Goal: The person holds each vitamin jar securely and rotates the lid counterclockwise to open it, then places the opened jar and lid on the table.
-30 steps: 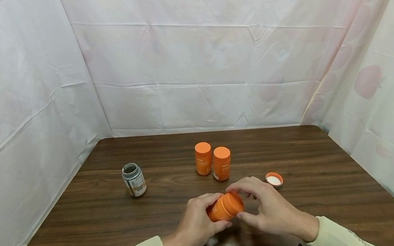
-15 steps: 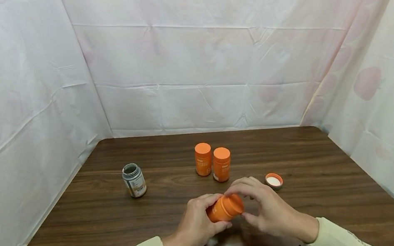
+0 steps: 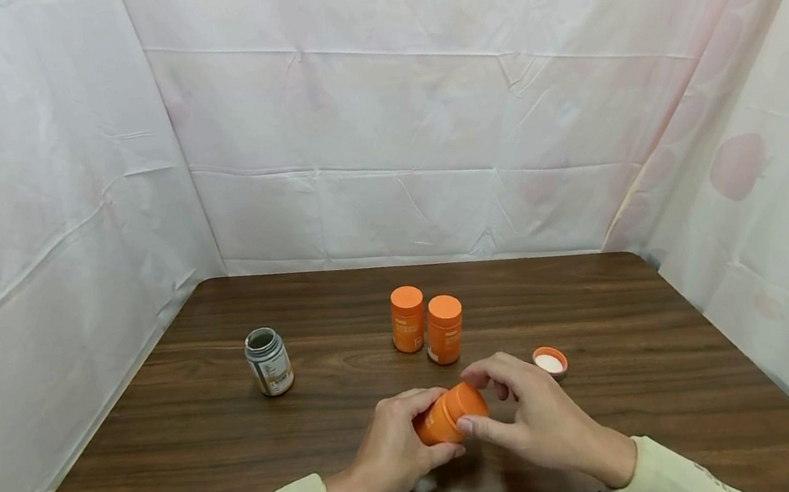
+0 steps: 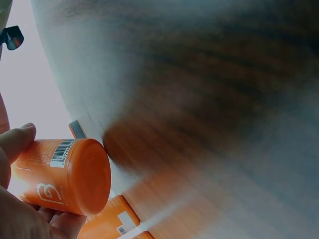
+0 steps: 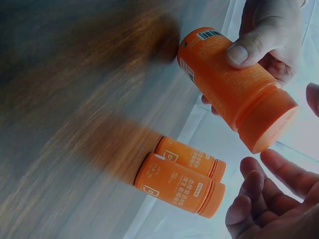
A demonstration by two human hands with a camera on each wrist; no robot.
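Note:
My left hand [image 3: 395, 443] grips the body of an orange bottle [image 4: 50, 174], tilted, with its lid toward my right hand. The orange lid [image 5: 267, 121] sits on the bottle. My right hand [image 3: 535, 415] is held around the lid with its fingers spread; in the right wrist view an index fingertip is close to the lid's edge, and the thumb stands apart from it. Whether that fingertip touches cannot be told. Beyond the hands, two more lidded orange bottles, one [image 3: 408, 320] at the left and one [image 3: 444, 330] at the right, stand upright side by side.
A grey-and-white jar [image 3: 270, 361] stands uncapped on the left of the brown wooden table [image 3: 187, 443]. A small round cap [image 3: 550, 361], orange-rimmed with a white inside, lies just beyond my right hand. White sheeting [image 3: 346, 118] hangs along the back and sides.
My right hand's fingers have shifted around the lid, lifting off its edge, and the thumb has come over its near side. My left hand keeps its hold on the bottle.

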